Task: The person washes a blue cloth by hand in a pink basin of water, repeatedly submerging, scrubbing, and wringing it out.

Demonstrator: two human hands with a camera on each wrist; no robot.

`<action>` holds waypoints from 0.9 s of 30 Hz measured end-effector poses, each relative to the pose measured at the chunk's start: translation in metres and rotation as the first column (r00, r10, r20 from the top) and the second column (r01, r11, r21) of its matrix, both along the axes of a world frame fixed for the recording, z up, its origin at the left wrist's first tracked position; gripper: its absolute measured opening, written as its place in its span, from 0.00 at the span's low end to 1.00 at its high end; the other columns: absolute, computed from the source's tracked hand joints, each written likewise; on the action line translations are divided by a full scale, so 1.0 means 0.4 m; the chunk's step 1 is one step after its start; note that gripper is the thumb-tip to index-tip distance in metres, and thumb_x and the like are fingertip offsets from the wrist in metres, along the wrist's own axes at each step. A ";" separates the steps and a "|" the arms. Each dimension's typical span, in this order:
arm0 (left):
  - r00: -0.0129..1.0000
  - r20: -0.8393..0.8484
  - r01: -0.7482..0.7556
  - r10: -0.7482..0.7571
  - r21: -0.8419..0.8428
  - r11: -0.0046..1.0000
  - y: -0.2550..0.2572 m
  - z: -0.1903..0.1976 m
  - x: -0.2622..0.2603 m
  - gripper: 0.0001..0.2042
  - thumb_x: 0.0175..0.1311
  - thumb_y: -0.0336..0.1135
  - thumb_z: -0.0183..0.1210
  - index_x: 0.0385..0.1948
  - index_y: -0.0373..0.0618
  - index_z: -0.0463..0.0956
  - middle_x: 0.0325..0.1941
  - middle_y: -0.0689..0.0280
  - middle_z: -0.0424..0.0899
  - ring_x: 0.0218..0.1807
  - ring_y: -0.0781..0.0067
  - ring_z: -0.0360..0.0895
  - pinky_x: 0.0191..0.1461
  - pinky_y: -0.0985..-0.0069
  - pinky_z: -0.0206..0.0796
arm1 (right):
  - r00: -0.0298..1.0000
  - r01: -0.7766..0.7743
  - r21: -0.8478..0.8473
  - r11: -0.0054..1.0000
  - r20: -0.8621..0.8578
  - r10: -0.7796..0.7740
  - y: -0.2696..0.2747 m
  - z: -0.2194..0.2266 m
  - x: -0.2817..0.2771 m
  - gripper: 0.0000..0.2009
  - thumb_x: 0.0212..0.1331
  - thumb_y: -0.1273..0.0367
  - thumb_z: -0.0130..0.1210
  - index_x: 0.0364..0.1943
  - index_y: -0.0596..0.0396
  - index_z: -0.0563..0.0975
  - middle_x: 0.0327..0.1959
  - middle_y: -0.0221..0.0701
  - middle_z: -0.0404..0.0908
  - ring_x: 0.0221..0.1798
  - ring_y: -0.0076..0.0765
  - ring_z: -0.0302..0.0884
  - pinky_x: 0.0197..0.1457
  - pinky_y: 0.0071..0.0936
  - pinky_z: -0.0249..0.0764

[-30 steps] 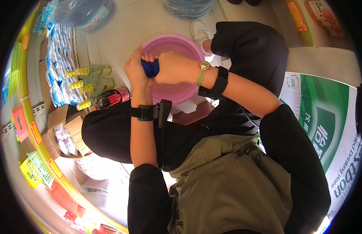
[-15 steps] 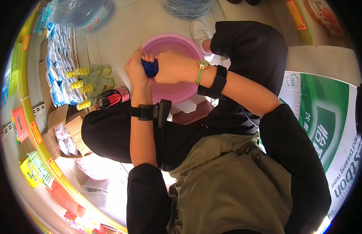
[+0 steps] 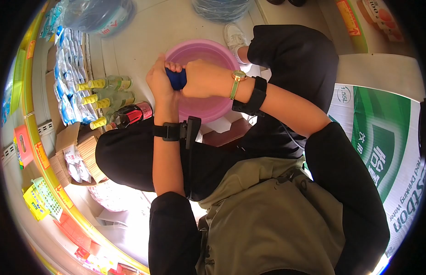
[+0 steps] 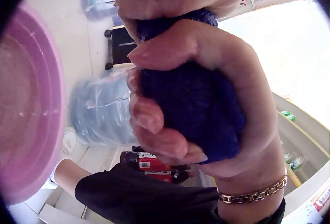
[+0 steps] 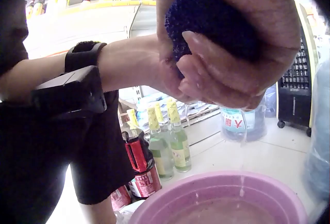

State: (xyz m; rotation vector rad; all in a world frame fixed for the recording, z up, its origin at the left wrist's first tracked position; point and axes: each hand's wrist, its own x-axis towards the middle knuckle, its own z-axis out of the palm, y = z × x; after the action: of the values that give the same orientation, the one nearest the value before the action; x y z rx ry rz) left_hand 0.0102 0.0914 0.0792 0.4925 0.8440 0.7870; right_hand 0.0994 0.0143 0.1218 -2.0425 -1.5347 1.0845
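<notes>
Both hands grip a bunched dark blue cloth over the near left part of a pink basin. My left hand holds its left end, and my right hand makes a fist around the other end. Seen from the left wrist, curled fingers wrap the cloth, which bulges out between them and the palm. The right wrist view shows its rough, towel-like surface. Water drips below the wet fingers there. Cloudy water lies in the basin.
Glass bottles with yellow caps and a dark bottle with a red label stand left of the basin. Large water bottles are beyond it. Shelves line the left side; a green and white carton sits at right.
The right wrist with its watch has shifted slightly to the left. Both hands keep their grip on the cloth over the basin.
</notes>
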 end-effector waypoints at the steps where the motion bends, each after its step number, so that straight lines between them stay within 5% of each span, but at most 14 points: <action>1: 1.000 0.000 0.000 0.000 0.000 1.000 0.000 -0.002 -0.001 0.14 0.56 0.32 0.49 0.13 0.42 0.60 0.13 0.65 0.61 0.16 0.71 0.61 0.25 0.71 0.61 | 1.000 0.000 0.000 1.000 0.000 0.000 0.001 -0.008 0.000 0.13 0.31 0.67 0.52 0.18 0.68 0.74 0.21 0.54 0.73 0.28 0.55 0.73 0.33 0.37 0.71; 16: 0.999 0.042 0.020 -0.021 0.033 0.999 0.001 -0.007 -0.005 0.15 0.60 0.37 0.47 0.14 0.43 0.59 0.13 0.65 0.62 0.17 0.70 0.61 0.26 0.69 0.61 | 1.000 -0.002 -0.016 1.000 -0.022 0.002 0.005 -0.036 0.002 0.15 0.33 0.65 0.54 0.19 0.68 0.74 0.22 0.52 0.74 0.30 0.54 0.73 0.34 0.37 0.70; 19: 0.998 0.040 0.038 -0.039 0.015 0.999 0.006 -0.004 -0.008 0.15 0.58 0.35 0.48 0.13 0.44 0.59 0.13 0.65 0.61 0.17 0.70 0.61 0.28 0.69 0.61 | 1.000 -0.011 -0.043 0.999 -0.024 0.010 0.009 -0.035 0.004 0.15 0.34 0.65 0.56 0.19 0.68 0.74 0.21 0.50 0.74 0.28 0.48 0.75 0.31 0.34 0.71; 22: 0.988 0.138 0.076 -0.071 -0.031 0.997 0.024 0.006 -0.018 0.14 0.55 0.35 0.50 0.13 0.45 0.58 0.13 0.66 0.61 0.19 0.69 0.62 0.32 0.68 0.62 | 0.978 0.003 -0.073 0.997 -0.210 -0.018 0.022 -0.029 0.019 0.19 0.33 0.62 0.59 0.25 0.66 0.74 0.20 0.43 0.75 0.23 0.36 0.76 0.24 0.28 0.72; 24: 0.979 0.202 0.001 0.023 -0.119 0.993 0.029 0.021 -0.022 0.14 0.52 0.35 0.52 0.12 0.46 0.57 0.14 0.66 0.62 0.21 0.69 0.64 0.37 0.67 0.63 | 0.851 0.028 -0.163 0.986 -0.515 -0.109 0.034 -0.017 0.034 0.24 0.33 0.58 0.62 0.32 0.64 0.72 0.20 0.35 0.73 0.20 0.28 0.74 0.19 0.23 0.72; 27: 0.988 0.157 -0.002 0.014 -0.072 0.997 0.028 0.037 -0.018 0.15 0.51 0.37 0.54 0.12 0.47 0.57 0.14 0.66 0.62 0.23 0.68 0.64 0.40 0.67 0.63 | 0.841 0.053 -0.138 0.989 -0.528 -0.119 0.031 0.014 0.039 0.30 0.35 0.52 0.62 0.35 0.65 0.71 0.21 0.32 0.72 0.19 0.28 0.73 0.18 0.21 0.73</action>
State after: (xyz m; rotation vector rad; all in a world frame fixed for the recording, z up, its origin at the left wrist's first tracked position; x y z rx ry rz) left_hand 0.0029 0.1027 0.0941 0.3589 0.7253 0.7897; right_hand 0.1151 0.0266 0.1274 -1.6482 -1.1010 1.5751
